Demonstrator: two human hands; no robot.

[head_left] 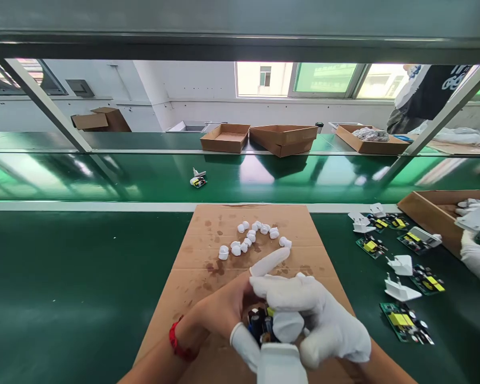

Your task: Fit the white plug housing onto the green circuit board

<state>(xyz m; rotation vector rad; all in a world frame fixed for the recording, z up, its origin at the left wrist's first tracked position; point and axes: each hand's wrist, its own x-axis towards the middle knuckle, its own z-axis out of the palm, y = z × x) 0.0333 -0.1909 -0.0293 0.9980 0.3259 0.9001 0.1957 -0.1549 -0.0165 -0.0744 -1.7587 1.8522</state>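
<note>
Now the left hand (229, 305), forefinger outstretched, and the gloved right hand (324, 314) pinch the circuit board (257, 324) between them — light, stiff, probably fragile, so edges look the safest hold.

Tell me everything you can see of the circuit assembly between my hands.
The circuit assembly is partly hidden: dark, rounded components and a bit of yellow show, with a smooth white rounded piece beside them. A white, plastic-looking part appears just below in the picture; whether it is joined on is unclear. The assembly is held between the left hand and the gloved right hand, over the brown cardboard sheet. Its exact tilt cannot be told.
</note>
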